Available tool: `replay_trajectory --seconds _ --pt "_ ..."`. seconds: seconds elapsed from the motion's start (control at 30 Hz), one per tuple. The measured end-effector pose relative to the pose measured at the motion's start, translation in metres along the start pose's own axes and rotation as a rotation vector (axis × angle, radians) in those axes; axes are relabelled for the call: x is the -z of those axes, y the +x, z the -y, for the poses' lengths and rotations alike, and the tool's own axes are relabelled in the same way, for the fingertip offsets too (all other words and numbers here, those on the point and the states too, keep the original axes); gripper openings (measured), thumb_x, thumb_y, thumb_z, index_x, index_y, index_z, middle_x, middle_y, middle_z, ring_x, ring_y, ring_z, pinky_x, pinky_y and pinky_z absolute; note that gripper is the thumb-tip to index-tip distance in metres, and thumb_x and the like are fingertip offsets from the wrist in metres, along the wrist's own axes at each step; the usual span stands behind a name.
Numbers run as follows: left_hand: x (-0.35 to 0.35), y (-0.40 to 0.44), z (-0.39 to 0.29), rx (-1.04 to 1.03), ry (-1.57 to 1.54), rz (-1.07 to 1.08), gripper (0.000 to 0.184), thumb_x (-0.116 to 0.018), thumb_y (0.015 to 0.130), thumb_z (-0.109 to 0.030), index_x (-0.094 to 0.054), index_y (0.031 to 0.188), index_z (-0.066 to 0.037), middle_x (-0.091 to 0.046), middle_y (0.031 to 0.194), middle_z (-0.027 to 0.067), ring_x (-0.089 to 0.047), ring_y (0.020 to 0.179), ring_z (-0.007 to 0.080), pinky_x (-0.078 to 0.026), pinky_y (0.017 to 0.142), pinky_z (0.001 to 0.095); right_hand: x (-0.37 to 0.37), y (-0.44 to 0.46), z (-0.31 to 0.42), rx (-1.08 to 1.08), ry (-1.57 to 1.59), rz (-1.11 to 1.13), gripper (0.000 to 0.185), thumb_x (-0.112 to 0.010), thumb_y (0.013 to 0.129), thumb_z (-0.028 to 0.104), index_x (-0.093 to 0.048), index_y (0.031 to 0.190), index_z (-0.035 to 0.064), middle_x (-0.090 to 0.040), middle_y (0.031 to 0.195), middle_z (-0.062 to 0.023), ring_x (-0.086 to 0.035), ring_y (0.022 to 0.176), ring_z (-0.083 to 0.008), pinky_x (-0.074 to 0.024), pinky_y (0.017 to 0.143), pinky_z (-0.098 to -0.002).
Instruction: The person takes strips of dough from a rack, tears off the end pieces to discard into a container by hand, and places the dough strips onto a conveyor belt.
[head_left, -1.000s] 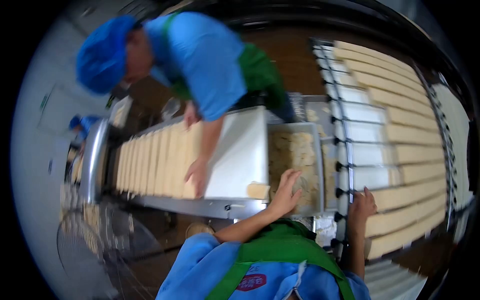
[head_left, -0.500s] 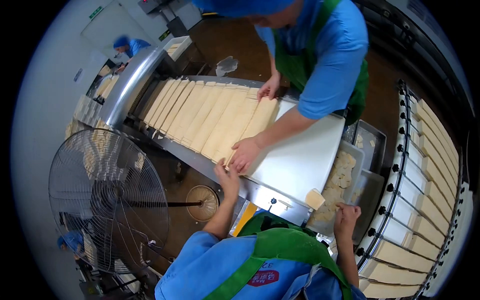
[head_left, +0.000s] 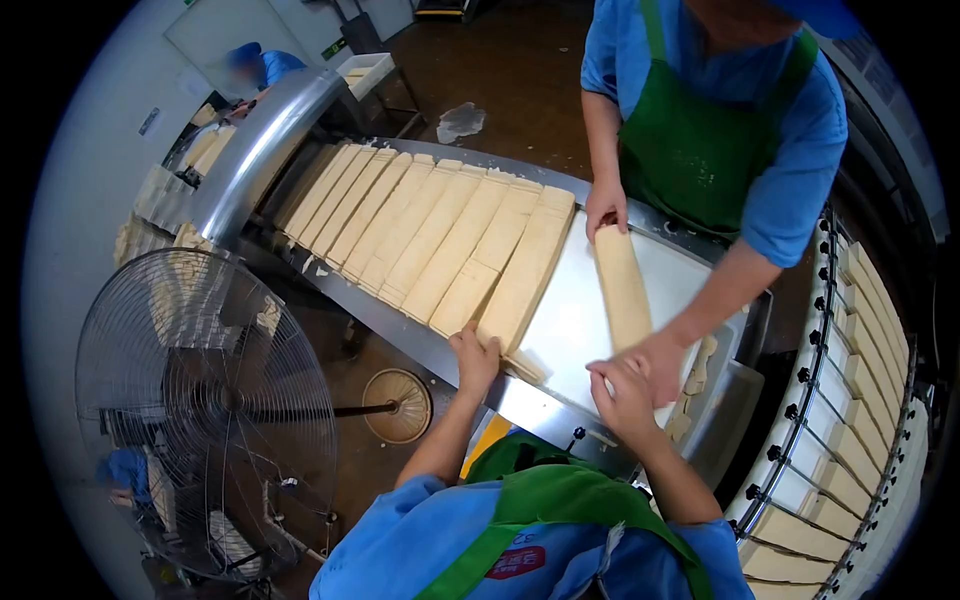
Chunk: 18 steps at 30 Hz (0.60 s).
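Long pale dough-coloured strips (head_left: 440, 235) lie side by side on the conveyor. My left hand (head_left: 475, 358) touches the near end of the strips, its fingers curled at their edge. Over the near side of the white belt (head_left: 570, 325) is my right hand (head_left: 622, 395), fingers bent, close beside the co-worker's hand; whether it grips anything is hidden. A separate strip (head_left: 625, 290) is held at both ends by the co-worker's hands. A small loose piece (head_left: 525, 368) lies near my left hand.
The co-worker (head_left: 710, 130) stands across the conveyor. A large wire fan (head_left: 205, 400) is at the left. On the right, a second conveyor (head_left: 800, 450) carries more strips. A tray (head_left: 725, 350) with pale scraps sits at the belt's end.
The co-worker has lifted a strip off the row and moved it right. My right hand has come from the scrap tray to the belt; my left hand stays at the strips' near ends.
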<state>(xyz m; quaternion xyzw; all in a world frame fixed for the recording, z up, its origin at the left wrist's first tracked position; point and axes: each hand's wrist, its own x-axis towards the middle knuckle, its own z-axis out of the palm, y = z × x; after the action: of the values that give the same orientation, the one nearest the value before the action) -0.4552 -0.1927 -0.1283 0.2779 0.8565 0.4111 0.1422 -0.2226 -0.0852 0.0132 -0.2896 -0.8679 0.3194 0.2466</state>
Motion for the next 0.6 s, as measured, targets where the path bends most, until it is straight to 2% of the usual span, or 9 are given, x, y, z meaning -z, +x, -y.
replay_trajectory --seconds 0.03,0.1,0.13,0.2,0.23,0.3,0.43,0.5,0.6 --pt "-0.001 0.000 -0.003 -0.001 -0.004 0.003 0.059 -0.065 0.082 -0.020 -0.041 0.126 0.010 -0.041 0.118 0.0291 -0.047 0.103 0.0407 -0.042 0.091 0.0410 -0.010 0.014 -0.005 -0.002 -0.005 0.000 0.012 -0.063 0.080 0.009 -0.065 0.092 0.0078 -0.064 0.085 -0.0063 -0.058 0.087 -0.0244 -0.0341 0.092 -0.0409" --pt "-0.002 0.002 -0.010 -0.024 0.044 0.111 0.072 -0.070 0.079 -0.025 -0.034 0.129 0.012 -0.039 0.120 0.0308 -0.045 0.110 0.0437 -0.042 0.093 0.0440 -0.034 0.041 -0.019 0.009 -0.077 -0.002 0.023 -0.063 0.080 0.012 -0.063 0.102 0.0060 -0.061 0.104 -0.0121 -0.053 0.100 -0.0285 -0.0339 0.093 -0.0411" --pt "0.003 0.003 -0.021 -0.010 0.151 0.190 0.084 -0.074 0.076 -0.031 -0.027 0.131 0.012 -0.039 0.119 0.0326 -0.048 0.109 0.0473 -0.046 0.089 0.0468 -0.047 0.054 -0.027 0.007 -0.081 -0.002 0.023 -0.063 0.080 0.012 -0.063 0.102 0.0060 -0.061 0.104 -0.0121 -0.053 0.100 -0.0285 -0.0339 0.093 -0.0411" --pt "0.003 0.005 -0.031 -0.002 0.215 0.229 0.085 -0.074 0.075 -0.031 -0.026 0.131 0.012 -0.041 0.118 0.0324 -0.051 0.105 0.0471 -0.047 0.086 0.0473 -0.073 0.083 -0.043 -0.034 -0.206 0.006 0.042 -0.065 0.078 0.015 -0.055 0.117 0.0039 -0.050 0.124 -0.0174 -0.045 0.113 -0.0333 -0.0332 0.095 -0.0436" --pt "0.002 0.006 -0.032 0.004 0.285 0.266 0.086 -0.074 0.074 -0.032 -0.025 0.130 0.011 -0.042 0.117 0.0323 -0.053 0.101 0.0470 -0.049 0.084 0.0479 -0.085 0.097 -0.052 -0.036 -0.211 0.001 0.042 -0.065 0.078 0.015 -0.055 0.117 0.0039 -0.050 0.124 -0.0174 -0.045 0.113 -0.0333 -0.0332 0.095 -0.0436" --pt "0.000 0.010 -0.034 -0.006 0.362 0.290 0.090 -0.074 0.073 -0.038 -0.025 0.130 0.012 -0.046 0.114 0.0290 -0.057 0.096 0.0439 -0.052 0.077 0.0462 -0.107 0.127 -0.069 -0.139 -0.404 0.069 0.060 -0.065 0.080 0.025 -0.045 0.131 0.0023 -0.037 0.138 -0.0192 -0.038 0.121 -0.0351 -0.0314 0.098 -0.0463" --pt "-0.001 0.011 -0.038 0.013 0.453 0.345 0.091 -0.073 0.074 -0.041 -0.024 0.130 0.011 -0.046 0.110 0.0291 -0.057 0.093 0.0448 -0.052 0.074 0.0474 -0.133 0.192 -0.089 -0.283 -0.550 0.116 0.069 -0.060 0.084 0.038 -0.036 0.140 0.0047 -0.026 0.147 -0.0196 -0.034 0.125 -0.0351 -0.0290 0.100 -0.0486" --pt "-0.002 0.010 -0.032 -0.050 0.478 0.338 0.094 -0.070 0.075 -0.046 -0.024 0.131 0.013 -0.047 0.108 0.0278 -0.058 0.090 0.0433 -0.053 0.070 0.0463 -0.137 0.221 -0.098 -0.338 -0.600 0.122 0.071 -0.052 0.088 0.047 -0.031 0.144 0.0081 -0.018 0.152 -0.0193 -0.033 0.127 -0.0347 -0.0276 0.102 -0.0491" --pt "-0.005 0.011 -0.029 -0.060 0.568 0.368 0.098 -0.068 0.075 -0.053 -0.025 0.132 0.015 -0.048 0.107 0.0265 -0.060 0.087 0.0406 -0.054 0.066 0.0437 -0.139 0.257 -0.108 -0.412 -0.571 0.095 0.072 -0.049 0.089 0.050 -0.029 0.146 0.0113 -0.014 0.153 -0.0197 -0.037 0.125 -0.0350 -0.0290 0.102 -0.0462"
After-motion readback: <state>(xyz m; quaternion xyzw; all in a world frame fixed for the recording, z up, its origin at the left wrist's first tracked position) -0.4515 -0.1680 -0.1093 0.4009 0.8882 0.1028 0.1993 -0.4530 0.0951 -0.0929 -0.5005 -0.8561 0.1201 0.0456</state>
